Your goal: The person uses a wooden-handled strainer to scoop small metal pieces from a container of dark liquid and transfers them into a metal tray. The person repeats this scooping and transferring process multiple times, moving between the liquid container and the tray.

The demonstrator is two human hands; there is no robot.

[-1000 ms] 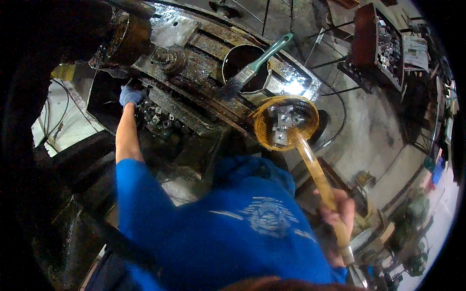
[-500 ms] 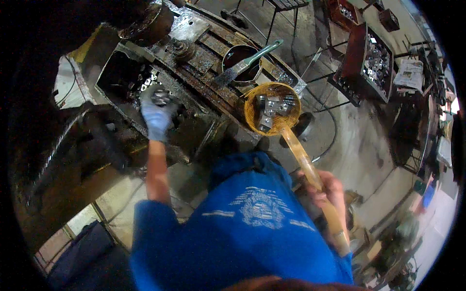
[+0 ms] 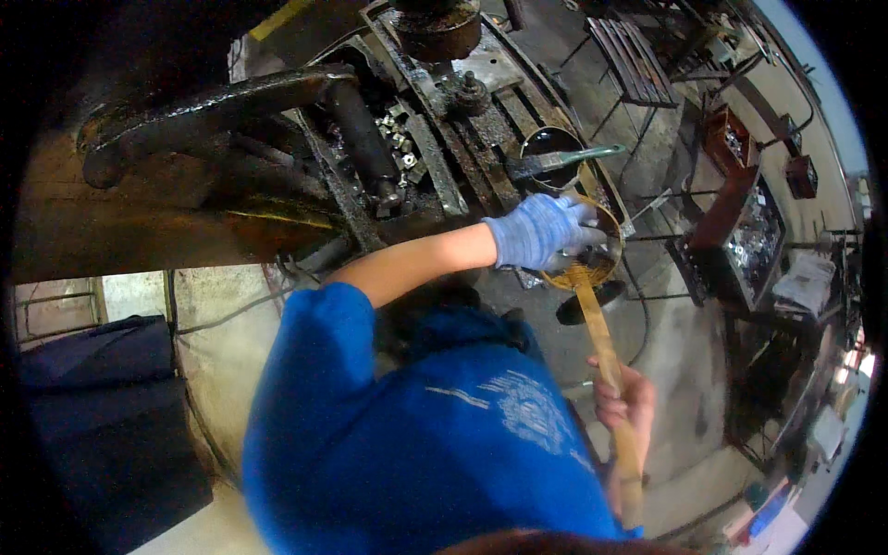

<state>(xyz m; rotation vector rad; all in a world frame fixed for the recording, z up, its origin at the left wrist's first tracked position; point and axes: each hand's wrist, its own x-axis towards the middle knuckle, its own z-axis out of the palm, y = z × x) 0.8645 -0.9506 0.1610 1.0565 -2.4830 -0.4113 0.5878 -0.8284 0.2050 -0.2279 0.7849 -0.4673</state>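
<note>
My right hand (image 3: 626, 400), bare, is closed round the long flat tan handle of a round yellow wicker basket (image 3: 616, 227). The basket is held out in front of me, to the right. Over its mouth reaches my left hand (image 3: 541, 231) in a blue-grey knit glove with darker fingertips. The fingers of this hand are stretched and apart, dipping inside the rim. Glove and fingers hide most of what lies in the basket. Small shiny metal parts (image 3: 404, 153) lie loose in a dark bin to the left.
A brush (image 3: 560, 159) with a green handle lies across a round pot (image 3: 548, 139) on the greasy machine bed. A dark machine lever (image 3: 222, 106) juts over the bin. At right stand a box of metal parts (image 3: 749, 245), some newspapers (image 3: 803, 282) and a slatted stand (image 3: 632, 60).
My left hand has left the bin of metal parts and moved right, over the basket. My right hand keeps hold of the handle. The view has shifted, bringing the lever over the bin.
</note>
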